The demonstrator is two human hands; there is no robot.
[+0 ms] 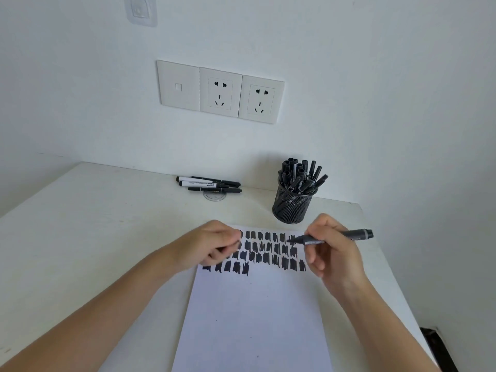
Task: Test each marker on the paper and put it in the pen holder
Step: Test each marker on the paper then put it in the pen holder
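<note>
Rows of test strokes [257, 253] cover the far end of the paper [255, 318], and the pen holder [292, 205], far right, is packed. A few loose markers [209, 185] wait by the wall, so the task looks nearly done. The right hand [335, 253] grips an uncapped marker [357, 234], tip at the paper. The left hand [212, 242] curls around a small dark thing, likely the cap [222, 248]. The table [94, 224] is white, with wall sockets [220, 92] behind.

White table [94, 224], surface faintly scuffed. Round clear disc [214, 197] set in the tabletop near its back edge. White wall [375, 76] carries three plates touching in a row: blank plate [178, 85], middle socket [220, 92], right-hand socket [261, 100]. Clear stick-on hook [140, 9] high on the wall. Dark object [440, 347] past the table's lower right edge, unidentifiable.
</note>
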